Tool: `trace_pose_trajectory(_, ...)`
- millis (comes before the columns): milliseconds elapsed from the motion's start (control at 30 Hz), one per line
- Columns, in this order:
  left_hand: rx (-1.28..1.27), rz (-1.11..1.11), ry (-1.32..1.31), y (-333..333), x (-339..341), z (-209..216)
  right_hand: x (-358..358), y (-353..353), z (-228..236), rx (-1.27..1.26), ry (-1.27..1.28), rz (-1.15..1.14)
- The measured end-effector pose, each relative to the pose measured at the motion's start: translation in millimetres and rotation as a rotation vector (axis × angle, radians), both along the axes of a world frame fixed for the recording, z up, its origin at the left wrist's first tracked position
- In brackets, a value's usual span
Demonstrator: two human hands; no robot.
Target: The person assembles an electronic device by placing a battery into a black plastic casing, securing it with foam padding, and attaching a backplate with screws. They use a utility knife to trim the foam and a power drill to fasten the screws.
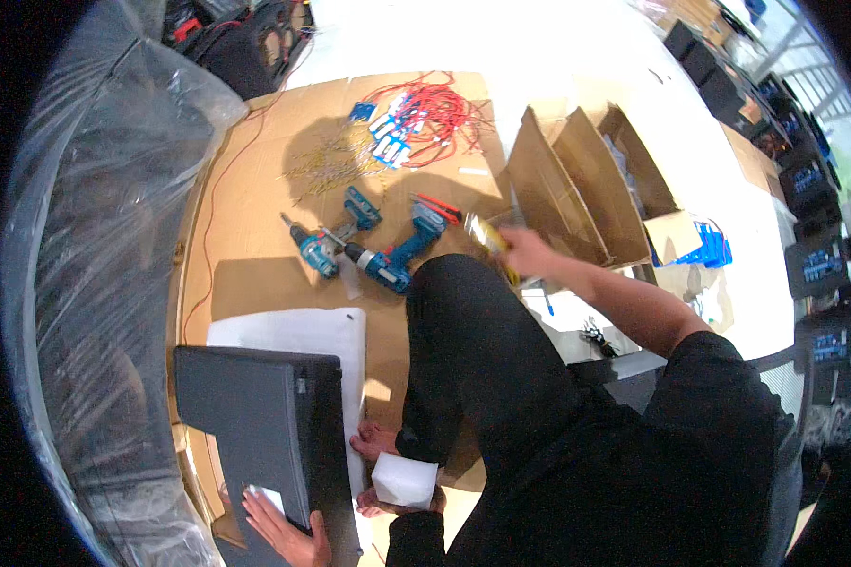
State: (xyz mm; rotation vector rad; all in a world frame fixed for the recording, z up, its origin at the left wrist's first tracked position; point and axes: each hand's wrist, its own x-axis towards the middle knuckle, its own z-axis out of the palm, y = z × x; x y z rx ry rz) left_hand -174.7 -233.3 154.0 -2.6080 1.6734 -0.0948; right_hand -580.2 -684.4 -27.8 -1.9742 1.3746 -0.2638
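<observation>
My left hand (291, 541) lies on a dark grey case-like box (255, 402), its fingers stretched out beside a white patch (272, 497). The box rests partly on a white foam sheet (274, 327). Out to the right, my right hand (529, 255) is closed around a yellow tool with a shiny part (487, 238); motion blurs its exact kind. Left of that hand, two teal cordless drills (388, 257) (314, 250) lie on the cardboard, along with a red-tipped piece (437, 210). A white block or roll (405, 480) sits by my bare feet.
Red wires (444, 109), blue-and-white packets (392, 137) and scattered thin yellowish pieces (336, 163) lie on the cardboard (255, 213). Cardboard boxes (563, 184) stand at right, with blue packets (709, 248) beside them. Clear plastic sheeting (95, 283) hangs along the left. Dark cases (818, 269) line the far right.
</observation>
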Motion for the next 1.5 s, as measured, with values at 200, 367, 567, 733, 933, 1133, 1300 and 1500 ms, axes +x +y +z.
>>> trace_pose_trajectory(200, 0.051, 0.04, 0.123, 6.4, 12.9, -32.1, -59.8, 65.6, -183.6, 0.916, -0.449, -0.262)
trace_pose_trajectory(367, 0.065, 0.054, 0.13, 27.4, 29.3, -25.9, -35.7, 81.6, -99.3, 0.988, -0.696, -0.05)
trace_pose_trajectory(567, -0.383, 0.06, 0.653, 26.1, 55.6, -21.4, -14.0, 12.3, 44.3, 0.532, -0.34, -0.18)
trace_pose_trajectory(733, -0.157, 0.225, 0.307, 48.9, 62.5, -30.0, 63.4, 29.6, 127.2, -0.215, -0.524, 0.125)
trace_pose_trajectory(933, 0.028, 0.197, 0.32, 74.5, 64.9, -16.8, 273.1, 222.5, 184.3, -0.189, -0.363, 0.835)
trace_pose_trajectory(1133, -0.382, 0.355, 0.415, 142.1, 17.1, -26.9, 427.8, 332.6, 189.3, -0.668, -0.479, 1.304)
trace_pose_trajectory(1300, -1.059, 0.936, 0.26, 226.5, -122.1, -82.1, 456.9, 372.3, 126.0, -0.822, -0.109, 1.534)
trace_pose_trajectory(1500, -0.896, 1.248, 0.329, 269.3, -208.4, -118.2, 450.6, 342.1, 142.8, -0.78, -0.208, 1.684)
